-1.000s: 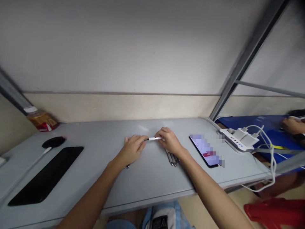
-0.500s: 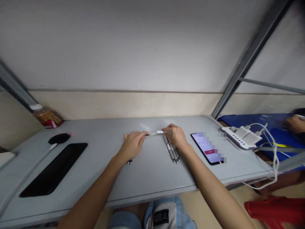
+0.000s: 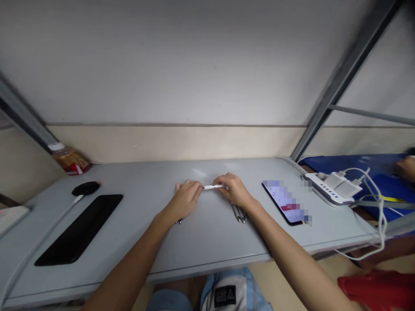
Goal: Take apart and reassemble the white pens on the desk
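Between my two hands a white pen [image 3: 209, 187] lies roughly level, just above the grey desk. My left hand [image 3: 186, 196] is closed on its left end, fingertips pinched together. The pen's right end is in the closed fingers of my right hand [image 3: 234, 190]. Several grey-and-white pens [image 3: 239, 213] lie side by side under and in front of my right hand, partly hidden by it. Metal pen tips [image 3: 179, 221] peek out below my left wrist; the rest of them is covered.
To the right lie a lit phone [image 3: 283, 203] and a white power strip [image 3: 330, 188] with plugs and cables. At left are a black phone-shaped slab [image 3: 79, 231], a black mouse [image 3: 86, 188] and a bottle [image 3: 71, 160]. Another person's hand [image 3: 407, 167] shows at far right.
My hands have come closer together. The thin refill that showed between them is now covered by the white barrel, and the pen looks joined. The view has shifted slightly.
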Demonstrator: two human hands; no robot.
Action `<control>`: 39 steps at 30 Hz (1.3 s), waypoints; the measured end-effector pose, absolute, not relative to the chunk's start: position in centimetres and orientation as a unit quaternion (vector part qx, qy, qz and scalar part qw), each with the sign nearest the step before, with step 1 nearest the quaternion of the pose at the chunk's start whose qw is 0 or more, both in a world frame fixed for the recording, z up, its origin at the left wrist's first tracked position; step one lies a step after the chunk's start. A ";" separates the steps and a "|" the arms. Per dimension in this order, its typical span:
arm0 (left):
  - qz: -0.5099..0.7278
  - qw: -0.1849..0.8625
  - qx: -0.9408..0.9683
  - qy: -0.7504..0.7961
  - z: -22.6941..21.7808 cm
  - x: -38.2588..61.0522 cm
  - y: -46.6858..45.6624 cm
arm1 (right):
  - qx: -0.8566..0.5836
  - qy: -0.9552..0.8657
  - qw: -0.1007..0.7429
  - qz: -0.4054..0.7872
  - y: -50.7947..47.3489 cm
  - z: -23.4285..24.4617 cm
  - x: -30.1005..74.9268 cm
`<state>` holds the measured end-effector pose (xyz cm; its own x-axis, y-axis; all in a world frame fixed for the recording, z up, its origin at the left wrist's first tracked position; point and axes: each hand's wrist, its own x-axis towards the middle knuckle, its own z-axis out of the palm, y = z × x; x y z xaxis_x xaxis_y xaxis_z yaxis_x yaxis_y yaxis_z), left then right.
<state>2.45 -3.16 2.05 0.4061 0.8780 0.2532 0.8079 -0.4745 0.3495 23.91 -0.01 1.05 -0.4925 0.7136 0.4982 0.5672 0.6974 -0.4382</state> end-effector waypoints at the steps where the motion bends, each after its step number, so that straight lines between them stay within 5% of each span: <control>1: 0.206 0.084 0.836 0.502 2.1 2.4 -3.2 | -0.369 -0.854 0.346 0.120 -0.1 1.1 23.9; 12: 0.233 0.044 0.840 0.488 2.3 2.2 -2.9 | -0.370 -0.827 0.347 0.243 -0.8 2.1 23.8; 27: 0.343 0.072 0.787 0.508 2.8 2.1 -2.7 | -0.382 -0.809 0.372 0.248 -0.2 1.9 24.2; 39: 0.274 0.057 0.815 0.507 2.4 2.3 -2.9 | -0.361 -0.823 0.363 0.246 -0.4 2.0 24.1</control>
